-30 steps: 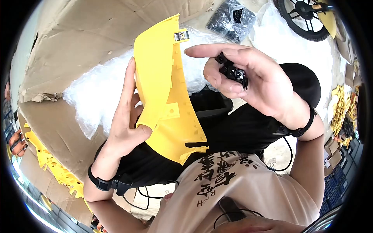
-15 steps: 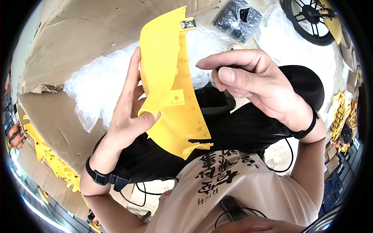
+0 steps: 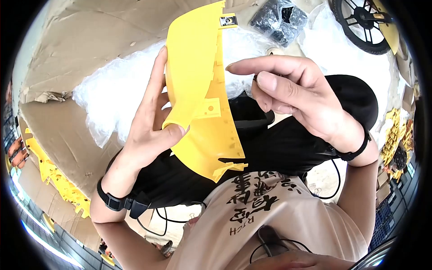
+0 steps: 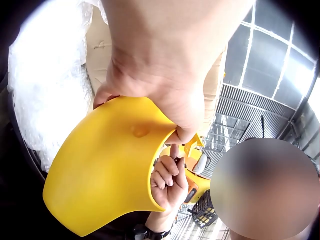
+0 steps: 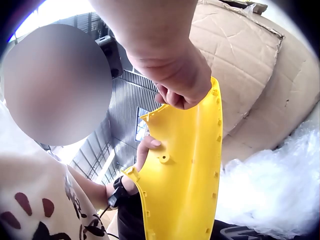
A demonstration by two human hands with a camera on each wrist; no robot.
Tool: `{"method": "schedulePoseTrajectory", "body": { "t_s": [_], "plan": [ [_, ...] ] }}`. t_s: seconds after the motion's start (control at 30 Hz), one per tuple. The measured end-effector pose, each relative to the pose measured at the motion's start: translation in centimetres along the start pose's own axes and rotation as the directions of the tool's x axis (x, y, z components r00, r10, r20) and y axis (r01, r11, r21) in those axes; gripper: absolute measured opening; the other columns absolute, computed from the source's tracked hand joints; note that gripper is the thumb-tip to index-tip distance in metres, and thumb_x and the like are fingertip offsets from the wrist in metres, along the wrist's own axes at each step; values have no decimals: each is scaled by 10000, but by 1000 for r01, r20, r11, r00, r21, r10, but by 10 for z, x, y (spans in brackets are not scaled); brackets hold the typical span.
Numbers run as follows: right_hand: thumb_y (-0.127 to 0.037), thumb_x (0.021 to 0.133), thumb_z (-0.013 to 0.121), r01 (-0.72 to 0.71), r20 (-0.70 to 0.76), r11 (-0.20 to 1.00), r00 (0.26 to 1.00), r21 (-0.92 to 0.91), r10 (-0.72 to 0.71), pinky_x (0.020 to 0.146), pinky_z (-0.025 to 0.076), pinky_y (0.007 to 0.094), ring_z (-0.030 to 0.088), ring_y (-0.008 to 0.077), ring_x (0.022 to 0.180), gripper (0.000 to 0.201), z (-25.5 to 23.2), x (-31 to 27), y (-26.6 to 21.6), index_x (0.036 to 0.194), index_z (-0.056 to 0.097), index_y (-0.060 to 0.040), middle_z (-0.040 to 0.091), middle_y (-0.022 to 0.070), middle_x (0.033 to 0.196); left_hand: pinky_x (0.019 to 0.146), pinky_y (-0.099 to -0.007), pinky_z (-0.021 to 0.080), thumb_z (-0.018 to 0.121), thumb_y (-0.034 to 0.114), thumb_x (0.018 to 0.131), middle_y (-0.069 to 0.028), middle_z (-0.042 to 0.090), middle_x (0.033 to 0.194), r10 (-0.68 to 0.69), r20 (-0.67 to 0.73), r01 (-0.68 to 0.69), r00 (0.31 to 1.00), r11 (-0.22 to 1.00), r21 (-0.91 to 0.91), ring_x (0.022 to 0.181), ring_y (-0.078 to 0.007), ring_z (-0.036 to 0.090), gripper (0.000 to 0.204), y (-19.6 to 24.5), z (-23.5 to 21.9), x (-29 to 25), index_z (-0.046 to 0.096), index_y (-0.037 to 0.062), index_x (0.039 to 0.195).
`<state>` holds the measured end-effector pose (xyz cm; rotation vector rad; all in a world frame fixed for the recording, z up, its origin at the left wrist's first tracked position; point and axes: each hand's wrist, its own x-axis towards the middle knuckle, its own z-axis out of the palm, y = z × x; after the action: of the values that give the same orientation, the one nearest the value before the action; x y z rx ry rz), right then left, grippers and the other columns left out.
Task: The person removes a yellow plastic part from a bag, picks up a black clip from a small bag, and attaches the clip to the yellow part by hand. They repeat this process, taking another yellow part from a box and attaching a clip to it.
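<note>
A curved yellow plastic panel [image 3: 193, 67] is held upright in front of me by my left hand [image 3: 155, 121], thumb on its inner face and fingers behind it. A small metal clip [image 3: 228, 20] sits on the panel's top corner. My right hand [image 3: 265, 85] hovers just right of the panel's notched edge, index finger stretched toward it and the other fingers curled over a small black part that barely shows. The left wrist view shows the panel [image 4: 105, 170] from outside. In the right wrist view the curled fingers [image 5: 175, 95] are at the rim of the panel [image 5: 185, 170].
Flattened cardboard [image 3: 90, 40] and crumpled clear plastic wrap [image 3: 112, 94] lie beyond the hands. A bag of black parts [image 3: 279, 18] and a black wheel [image 3: 360, 22] are at the top right. More yellow parts [image 3: 49, 175] lie at the left edge.
The left hand has lifted the panel and moved it right. The right hand has turned palm down and curled over the black part, which was plainly visible before.
</note>
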<state>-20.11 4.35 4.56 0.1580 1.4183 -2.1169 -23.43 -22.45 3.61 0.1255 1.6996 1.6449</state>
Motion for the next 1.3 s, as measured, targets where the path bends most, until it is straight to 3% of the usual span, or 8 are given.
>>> {"method": "schedulePoseTrajectory", "body": {
  "t_s": [0.2, 0.27, 0.37, 0.47, 0.57, 0.67, 0.87, 1.3],
  "plan": [
    [-196, 1007, 575, -58, -36, 997, 998, 43, 60, 494, 311, 159, 409, 27, 547, 253, 0, 1, 1, 1093, 635, 34, 622, 59, 735, 1046, -401, 427, 531, -2, 678, -149, 236, 1570, 50, 2, -50, 999, 999, 16, 1303, -271, 445, 1054, -11, -1, 0, 18, 122, 1590],
    [-190, 999, 590, -81, -29, 996, 996, 42, 82, 482, 313, 153, 421, 25, 539, 243, -1, 1, 1, 1082, 638, 33, 633, 65, 729, 1067, -430, 408, 538, -46, 663, -135, 173, 1607, 134, 43, -140, 990, 977, 164, 1360, -290, 404, 1082, -18, -4, 0, 4, 124, 1589],
    [-173, 989, 603, -142, -7, 988, 990, 57, 142, 482, 335, 152, 441, 26, 537, 237, -1, 1, 2, 1097, 639, 35, 667, 75, 752, 1109, -435, 355, 637, 71, 749, -184, 242, 1567, 167, -20, -159, 986, 964, 213, 1393, -318, 368, 1066, -19, 2, -1, -25, 112, 1583],
    [-140, 980, 605, -135, 40, 989, 990, 63, 133, 467, 341, 156, 447, 28, 520, 218, 1, 1, 3, 1100, 640, 39, 706, 101, 813, 1112, -446, 358, 640, 31, 749, -162, 204, 1586, 278, -5, -261, 960, 907, 330, 1399, -316, 362, 1074, -23, 1, 2, -29, 124, 1584],
    [-115, 975, 604, -225, 45, 969, 974, 103, 222, 437, 342, 163, 431, 31, 472, 209, 4, -1, -1, 1108, 629, 43, 726, 135, 854, 1103, -467, 378, 620, -82, 659, -148, 156, 1608, 276, -38, -253, 960, 922, 293, 1424, -300, 332, 1136, -22, 3, 1, -18, 104, 1581],
    [-123, 971, 613, -277, 61, 957, 960, 91, 273, 413, 334, 165, 431, 37, 444, 210, 2, -1, -6, 1097, 624, 45, 724, 143, 844, 1113, -468, 370, 646, -68, 641, -164, 131, 1613, 271, -63, -229, 961, 899, 373, 1445, -302, 301, 1158, -24, 4, 1, -15, 91, 1578],
    [-149, 958, 645, -313, 59, 947, 949, 69, 309, 396, 317, 163, 429, 39, 430, 195, 1, -2, -6, 1006, 620, 38, 708, 139, 784, 1108, -492, 373, 676, -51, 630, -190, 121, 1606, 309, -51, -272, 950, 895, 352, 1452, -319, 286, 1179, -28, 3, 0, -15, 83, 1576],
    [-172, 958, 655, -277, 95, 960, 957, 30, 274, 412, 294, 166, 416, 23, 465, 201, 2, -2, -2, 924, 608, 21, 649, 73, 695, 1072, -499, 417, 749, 16, 641, -205, 150, 1591, 329, -40, -280, 943, 856, 434, 1447, -342, 291, 1195, -29, 4, 0, 7, 85, 1575]
  ]
}}
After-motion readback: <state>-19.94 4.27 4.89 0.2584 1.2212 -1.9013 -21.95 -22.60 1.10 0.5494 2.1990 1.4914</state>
